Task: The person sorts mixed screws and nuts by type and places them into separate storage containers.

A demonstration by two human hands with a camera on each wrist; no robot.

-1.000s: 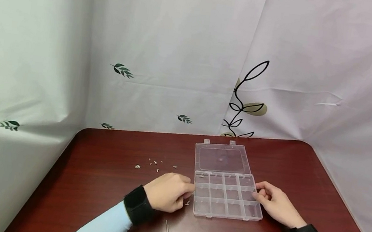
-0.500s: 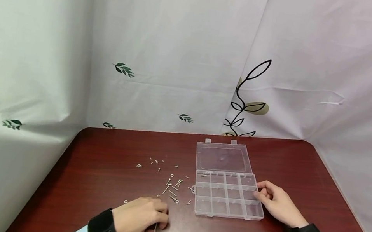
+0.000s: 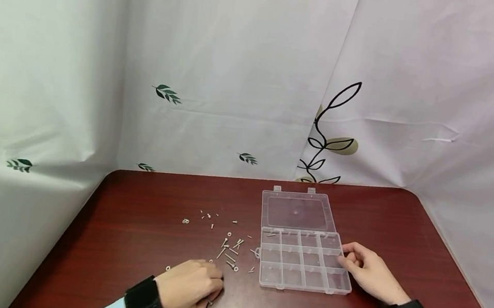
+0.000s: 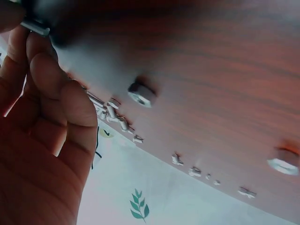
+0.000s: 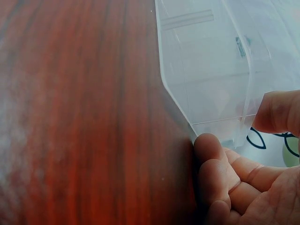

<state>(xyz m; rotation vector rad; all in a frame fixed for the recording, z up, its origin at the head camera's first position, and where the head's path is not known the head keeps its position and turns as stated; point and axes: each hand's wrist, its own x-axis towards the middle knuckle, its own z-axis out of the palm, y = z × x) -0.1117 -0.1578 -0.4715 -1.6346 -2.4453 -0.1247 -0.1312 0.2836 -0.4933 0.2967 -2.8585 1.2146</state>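
Note:
My left hand (image 3: 189, 288) is low over the front of the table, left of the box. Its thumb and finger pinch a metal screw (image 4: 36, 26), whose end (image 3: 210, 303) peeks out at the fingertips in the head view. The clear plastic compartment box (image 3: 304, 289) lies with its lid (image 3: 296, 212) folded back. My right hand (image 3: 371, 272) grips the box's right edge, thumb over the rim and fingers curled against the side wall. A small screw (image 3: 271, 235) rests in the back left compartment.
Between left hand and box lies a loose pile of screws (image 3: 231, 257) and nuts. Smaller screws (image 3: 208, 216) and a pair of nuts (image 3: 185, 221) are scattered farther back. One nut (image 3: 168, 268) sits beside the left hand. A patterned white cloth (image 3: 221, 67) hangs behind the table.
My left hand has come from the box's left side back toward the front left, uncovering the screw pile. The long screw that lay there is now in its fingers. The right hand stays put.

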